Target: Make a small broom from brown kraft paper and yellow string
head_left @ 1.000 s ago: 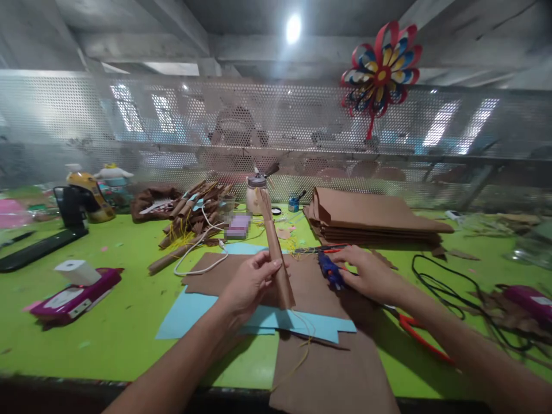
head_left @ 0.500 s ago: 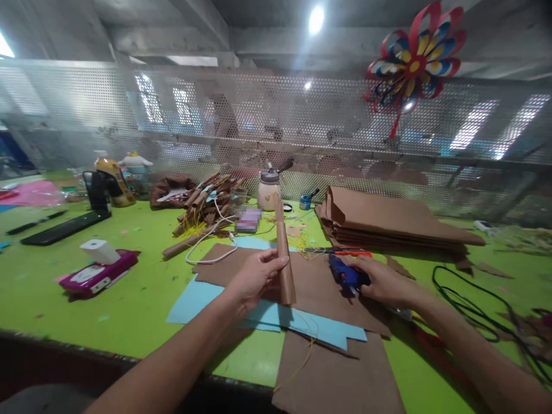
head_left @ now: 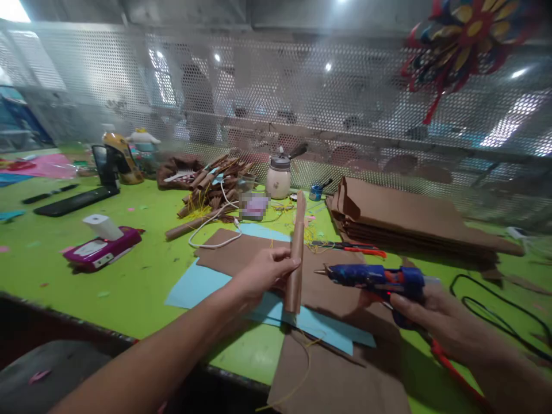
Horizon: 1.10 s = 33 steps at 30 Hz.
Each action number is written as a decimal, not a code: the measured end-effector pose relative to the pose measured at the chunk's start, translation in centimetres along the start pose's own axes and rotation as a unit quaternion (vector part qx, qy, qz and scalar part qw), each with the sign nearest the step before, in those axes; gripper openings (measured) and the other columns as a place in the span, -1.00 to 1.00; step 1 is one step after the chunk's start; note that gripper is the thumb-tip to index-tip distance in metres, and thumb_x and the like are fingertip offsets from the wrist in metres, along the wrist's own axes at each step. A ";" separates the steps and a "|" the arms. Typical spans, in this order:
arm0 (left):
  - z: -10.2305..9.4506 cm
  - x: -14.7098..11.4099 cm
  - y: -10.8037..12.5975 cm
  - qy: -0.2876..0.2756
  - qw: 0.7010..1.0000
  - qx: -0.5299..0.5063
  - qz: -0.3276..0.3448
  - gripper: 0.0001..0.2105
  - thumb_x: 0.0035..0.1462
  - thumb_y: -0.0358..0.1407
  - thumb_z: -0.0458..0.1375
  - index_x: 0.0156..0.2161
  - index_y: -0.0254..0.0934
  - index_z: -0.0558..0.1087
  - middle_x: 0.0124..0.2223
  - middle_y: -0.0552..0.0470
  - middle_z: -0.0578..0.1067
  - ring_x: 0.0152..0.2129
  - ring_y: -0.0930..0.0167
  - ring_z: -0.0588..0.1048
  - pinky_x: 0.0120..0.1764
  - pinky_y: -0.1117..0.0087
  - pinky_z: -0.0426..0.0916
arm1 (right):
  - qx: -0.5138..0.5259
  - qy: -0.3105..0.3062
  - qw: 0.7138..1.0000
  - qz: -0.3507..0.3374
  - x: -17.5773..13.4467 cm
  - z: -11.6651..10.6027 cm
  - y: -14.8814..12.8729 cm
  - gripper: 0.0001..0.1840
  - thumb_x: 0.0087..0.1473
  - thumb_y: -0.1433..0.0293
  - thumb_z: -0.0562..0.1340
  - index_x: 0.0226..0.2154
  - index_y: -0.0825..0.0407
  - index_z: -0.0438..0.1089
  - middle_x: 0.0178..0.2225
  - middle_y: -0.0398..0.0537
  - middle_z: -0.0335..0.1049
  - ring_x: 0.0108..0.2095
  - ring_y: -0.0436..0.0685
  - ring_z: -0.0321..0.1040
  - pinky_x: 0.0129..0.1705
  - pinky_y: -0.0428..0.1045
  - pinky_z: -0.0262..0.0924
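Between the thumb and fingers of my left hand (head_left: 269, 273) is a rolled brown paper tube (head_left: 296, 253), held nearly upright over the sheets. My right hand (head_left: 431, 310) grips a blue hot glue gun (head_left: 373, 277) by its handle. The metal nozzle points left toward the tube and stays a short way apart from it. Under both hands lie brown paper sheets (head_left: 334, 290) and light blue paper (head_left: 196, 286). A thin yellow string (head_left: 307, 368) hangs over the lower brown sheet.
Several brown paper rolls (head_left: 211, 190) are heaped at the back left. Folded brown paper (head_left: 409, 221) is stacked at the back right. A purple power strip (head_left: 103, 250) with a white charger sits left. Red-handled scissors (head_left: 366, 249) lie behind the glue gun; a black cable (head_left: 487, 287) curls at right.
My right hand has lifted the glue gun and turned it so the nozzle points left at the tube. My left hand still holds the tube. The head view has tilted down.
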<state>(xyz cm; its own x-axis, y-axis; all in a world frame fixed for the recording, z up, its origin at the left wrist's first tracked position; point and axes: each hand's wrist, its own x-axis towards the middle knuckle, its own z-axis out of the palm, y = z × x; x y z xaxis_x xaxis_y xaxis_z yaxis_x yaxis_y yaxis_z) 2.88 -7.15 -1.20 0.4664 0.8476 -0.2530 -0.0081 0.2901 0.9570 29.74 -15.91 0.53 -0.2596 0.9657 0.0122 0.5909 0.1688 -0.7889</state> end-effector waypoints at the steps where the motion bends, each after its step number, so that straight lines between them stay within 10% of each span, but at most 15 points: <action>1: 0.1 0.0 -0.1 -0.006 1.000 0.005 -0.001 -0.71 -0.12 -0.16 0.25 -0.30 -0.31 0.46 -0.45 0.08 0.44 -0.59 0.51 0.34 -0.49 0.48 0.19 | 0.000 -0.005 1.000 -0.002 0.1 0.4 -0.2 -0.58 0.11 0.10 0.07 -0.26 0.03 0.49 -0.37 0.01 0.45 -0.48 0.07 0.28 -0.47 -0.07 0.18; 33: 0.4 -0.3 -0.3 -0.061 0.998 0.014 -0.010 -0.76 -0.11 -0.21 0.25 -0.32 -0.32 0.50 -0.32 -0.05 0.51 -0.42 0.39 0.43 -0.38 0.46 0.23 | -0.033 -0.019 0.999 -0.007 0.6 1.7 -0.6 -0.62 0.14 0.13 0.02 -0.42 0.03 0.38 -0.45 -0.05 0.37 -0.44 0.09 0.28 -0.42 -0.07 0.19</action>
<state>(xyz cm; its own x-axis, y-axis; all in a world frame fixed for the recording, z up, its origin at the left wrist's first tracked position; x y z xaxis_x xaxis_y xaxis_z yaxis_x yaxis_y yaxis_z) 3.09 -7.62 -1.35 0.5698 0.7812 -0.2551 0.0260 0.2931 0.9557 27.97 -15.77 -0.04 -0.2957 0.9553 -0.0018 0.6360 0.1955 -0.7465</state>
